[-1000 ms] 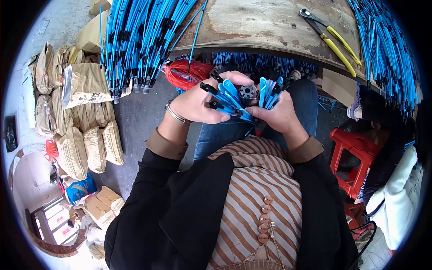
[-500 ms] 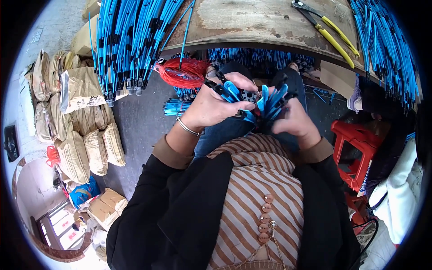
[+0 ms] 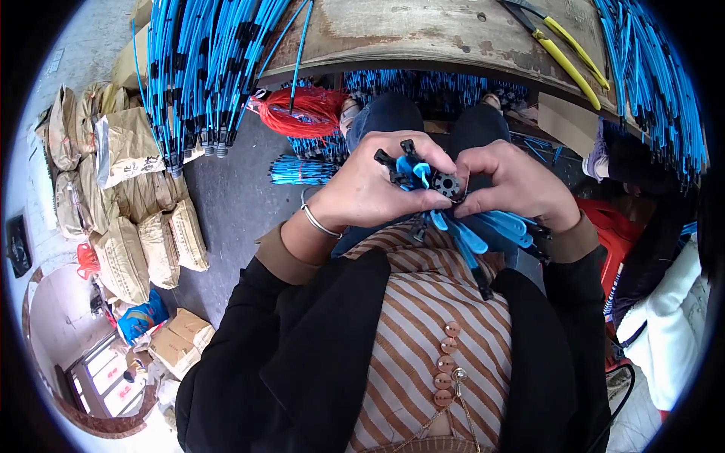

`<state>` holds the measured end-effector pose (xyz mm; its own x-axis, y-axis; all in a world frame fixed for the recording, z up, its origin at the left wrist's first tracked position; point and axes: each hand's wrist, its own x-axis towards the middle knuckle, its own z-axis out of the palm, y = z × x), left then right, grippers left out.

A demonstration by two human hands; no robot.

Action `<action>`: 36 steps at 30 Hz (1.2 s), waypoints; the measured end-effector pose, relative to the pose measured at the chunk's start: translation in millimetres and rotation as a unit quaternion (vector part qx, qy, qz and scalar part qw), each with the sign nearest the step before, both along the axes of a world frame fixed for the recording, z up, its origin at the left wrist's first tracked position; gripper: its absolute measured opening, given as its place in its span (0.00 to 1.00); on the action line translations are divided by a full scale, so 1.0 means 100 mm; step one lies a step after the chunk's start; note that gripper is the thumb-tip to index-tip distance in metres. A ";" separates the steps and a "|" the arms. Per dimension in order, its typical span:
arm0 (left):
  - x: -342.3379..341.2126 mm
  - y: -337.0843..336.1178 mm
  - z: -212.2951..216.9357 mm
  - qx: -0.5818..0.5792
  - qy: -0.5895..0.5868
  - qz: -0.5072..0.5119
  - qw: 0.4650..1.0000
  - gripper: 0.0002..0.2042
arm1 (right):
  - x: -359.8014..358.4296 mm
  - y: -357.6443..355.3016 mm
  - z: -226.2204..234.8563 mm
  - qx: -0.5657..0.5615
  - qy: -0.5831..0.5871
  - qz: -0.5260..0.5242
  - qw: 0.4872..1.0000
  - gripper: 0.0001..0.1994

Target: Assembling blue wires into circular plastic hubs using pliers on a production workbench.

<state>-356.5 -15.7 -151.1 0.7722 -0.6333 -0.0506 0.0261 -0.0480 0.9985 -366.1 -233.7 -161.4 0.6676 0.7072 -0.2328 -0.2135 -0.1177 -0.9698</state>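
My left hand (image 3: 381, 181) is wrapped round a bundle of blue rods with black tips, gathered at a round black hub (image 3: 447, 183) with small holes round its face. Thumb and forefinger of that hand close about the hub's left side. From the right, my right hand (image 3: 517, 181) has its thumb and forefinger pinched at the hub's edge; whatever lies between those fingertips is too small to make out. Below the hands, several blue rods (image 3: 472, 240) fan out toward my striped top, and others stick up beside my left fingers.
A wooden bench (image 3: 408, 30) spans the far side, with yellow-handled pliers (image 3: 563, 60) on it. Blue rod bundles (image 3: 204, 68) overhang its left end, more (image 3: 653, 90) its right. Red twine (image 3: 298, 111) hangs below. Paper sacks (image 3: 121, 257) stand left; a red stool (image 3: 604, 226) right.
My right hand has come off the spread rods and moved up to the hub, fingertips now meeting there. The left hand has shifted slightly right with the bundle, whose lower rods now splay outward.
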 end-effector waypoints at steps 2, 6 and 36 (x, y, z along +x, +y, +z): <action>-0.01 0.01 -0.02 0.008 -0.005 0.024 1.000 0.13 | -0.09 0.03 0.00 -0.029 -0.011 -0.070 0.997 0.05; -0.02 0.05 -0.08 0.007 -0.038 0.025 0.999 0.14 | -0.26 0.16 -0.05 0.006 0.055 -0.173 0.983 0.05; -0.06 0.13 -0.22 0.004 -0.158 0.028 0.987 0.18 | 0.19 0.21 -0.19 -0.036 0.073 -0.073 0.994 0.13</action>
<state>-362.2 -2.9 -172.9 0.7843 -0.5895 0.1931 -0.2833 -0.0635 0.9569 -347.6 -212.9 -180.0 0.7169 0.5836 -0.3815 -0.3709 -0.1441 -0.9174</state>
